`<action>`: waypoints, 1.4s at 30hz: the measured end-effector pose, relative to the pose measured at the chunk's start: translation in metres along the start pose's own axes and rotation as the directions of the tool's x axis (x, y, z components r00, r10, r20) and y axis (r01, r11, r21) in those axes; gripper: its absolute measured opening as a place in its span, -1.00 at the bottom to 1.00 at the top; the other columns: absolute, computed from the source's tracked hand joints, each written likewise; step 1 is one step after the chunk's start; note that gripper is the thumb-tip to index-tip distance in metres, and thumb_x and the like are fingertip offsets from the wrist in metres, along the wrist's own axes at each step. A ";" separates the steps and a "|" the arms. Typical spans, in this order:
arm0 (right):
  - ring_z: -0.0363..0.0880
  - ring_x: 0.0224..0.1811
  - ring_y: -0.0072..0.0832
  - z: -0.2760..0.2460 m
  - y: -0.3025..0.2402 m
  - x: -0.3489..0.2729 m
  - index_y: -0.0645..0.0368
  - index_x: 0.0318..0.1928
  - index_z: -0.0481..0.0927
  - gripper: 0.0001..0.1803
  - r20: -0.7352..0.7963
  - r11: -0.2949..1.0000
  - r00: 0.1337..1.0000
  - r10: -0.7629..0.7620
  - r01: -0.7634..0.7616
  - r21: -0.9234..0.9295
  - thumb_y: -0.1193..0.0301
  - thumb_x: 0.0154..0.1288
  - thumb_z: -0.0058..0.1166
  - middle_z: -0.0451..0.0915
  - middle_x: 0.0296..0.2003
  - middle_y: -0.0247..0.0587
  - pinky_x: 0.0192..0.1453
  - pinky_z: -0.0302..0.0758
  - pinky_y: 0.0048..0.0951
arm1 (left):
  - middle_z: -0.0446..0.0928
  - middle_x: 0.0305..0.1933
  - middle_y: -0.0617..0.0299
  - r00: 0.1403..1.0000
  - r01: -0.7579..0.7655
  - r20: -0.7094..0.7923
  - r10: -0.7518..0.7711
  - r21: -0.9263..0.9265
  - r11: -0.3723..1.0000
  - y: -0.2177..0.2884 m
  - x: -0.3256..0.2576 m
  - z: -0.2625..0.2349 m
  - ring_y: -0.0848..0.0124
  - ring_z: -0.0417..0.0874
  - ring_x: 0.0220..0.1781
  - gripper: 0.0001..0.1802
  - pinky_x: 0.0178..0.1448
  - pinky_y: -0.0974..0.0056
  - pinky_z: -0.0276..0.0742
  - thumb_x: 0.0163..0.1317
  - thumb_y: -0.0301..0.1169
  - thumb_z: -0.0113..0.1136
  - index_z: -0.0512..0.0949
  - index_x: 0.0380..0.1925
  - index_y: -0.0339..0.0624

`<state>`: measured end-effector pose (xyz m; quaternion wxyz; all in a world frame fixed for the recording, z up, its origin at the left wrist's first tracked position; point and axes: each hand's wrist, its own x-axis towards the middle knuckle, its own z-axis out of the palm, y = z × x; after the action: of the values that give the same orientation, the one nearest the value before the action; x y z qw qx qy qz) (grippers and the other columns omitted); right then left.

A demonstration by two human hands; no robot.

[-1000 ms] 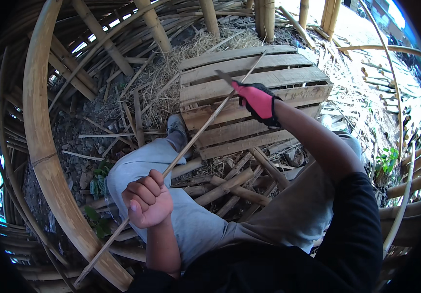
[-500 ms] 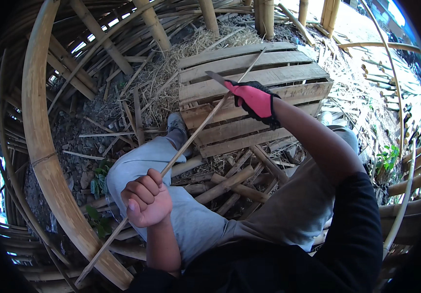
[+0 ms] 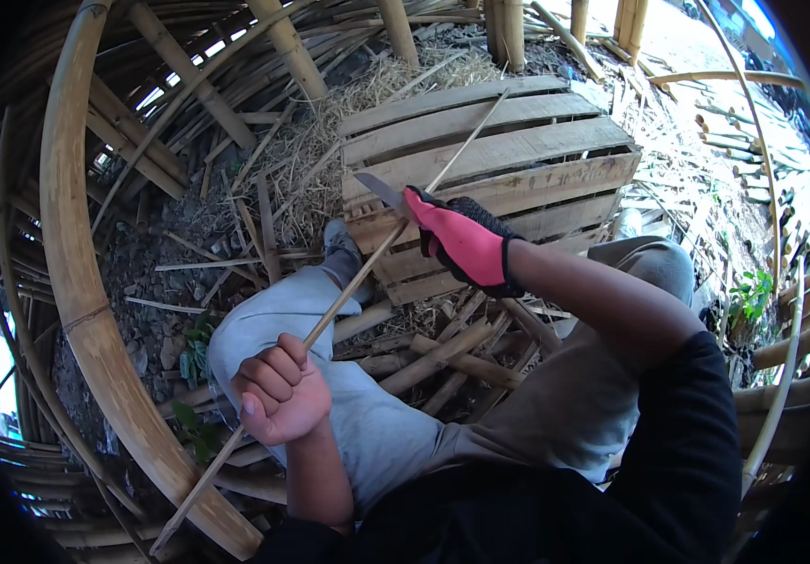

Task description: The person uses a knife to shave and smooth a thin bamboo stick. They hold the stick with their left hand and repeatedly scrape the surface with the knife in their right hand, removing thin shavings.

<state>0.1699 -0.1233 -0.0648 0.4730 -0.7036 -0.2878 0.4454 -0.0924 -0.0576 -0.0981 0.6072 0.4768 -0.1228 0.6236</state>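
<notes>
A long, thin bamboo strip (image 3: pixel 346 293) slants from the lower left up over a slatted wooden crate (image 3: pixel 518 147). My bare left hand (image 3: pixel 283 390) is closed around the strip's lower part, above my left knee. In a pink and black glove, my right hand (image 3: pixel 461 237) grips a knife (image 3: pixel 383 195), its handle hidden inside the fingers. The blade points up and left, lying across the strip near the crate's left side. Whether the gloved fingers also touch the strip cannot be made out.
A thick bamboo pole (image 3: pixel 94 310) curves down my left side. Cut bamboo pieces (image 3: pixel 442 357) lie between my legs, below the crate. Pale shavings (image 3: pixel 367 99) are heaped behind it. Upright bamboo posts (image 3: pixel 508 38) stand at the back, and a green plant (image 3: pixel 751 296) grows at the right.
My right hand and the knife have slid down and left along the strip, toward me. My left hand stays almost in place on the strip.
</notes>
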 end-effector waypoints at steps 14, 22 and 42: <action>0.27 -0.71 -0.63 0.002 -0.007 -0.006 0.07 -0.43 0.50 -0.34 0.001 0.995 0.995 -0.096 0.096 -0.002 -0.30 0.41 -0.06 0.35 -0.68 -0.46 -0.63 0.17 -0.51 | -0.11 -0.69 0.45 0.999 -0.004 0.051 0.003 0.013 1.000 -0.004 0.002 0.001 0.49 -0.09 -0.56 -0.47 -0.26 0.27 0.04 0.45 -0.25 -0.09 -0.03 -0.72 0.13; 0.26 -0.69 -0.64 0.006 0.000 -0.007 0.07 -0.42 0.47 -0.29 0.093 1.000 0.996 -0.001 0.004 -0.031 -0.37 0.39 -0.14 0.34 -0.62 -0.45 -0.60 0.20 -0.51 | -0.11 -0.68 0.43 1.000 -0.008 -0.009 0.008 0.005 1.000 -0.002 -0.002 0.001 0.49 -0.07 -0.55 -0.47 -0.27 0.27 0.04 0.47 -0.26 -0.14 -0.04 -0.72 0.12; 0.30 -0.64 -0.65 0.011 -0.001 -0.014 0.09 -0.44 0.51 -0.31 -0.025 0.996 1.000 0.004 -0.001 0.089 -0.34 0.37 -0.06 0.38 -0.60 -0.44 -0.57 0.22 -0.54 | -0.08 -0.68 0.44 1.000 -0.009 -0.005 0.009 0.038 0.999 -0.002 0.003 0.002 0.48 -0.07 -0.55 -0.48 -0.25 0.26 0.10 0.52 -0.24 -0.22 -0.02 -0.70 0.10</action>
<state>0.1539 -0.1300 -0.0607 0.5069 -0.6876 -0.2608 0.4496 -0.0887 -0.0571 -0.0959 0.5954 0.4861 -0.1117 0.6298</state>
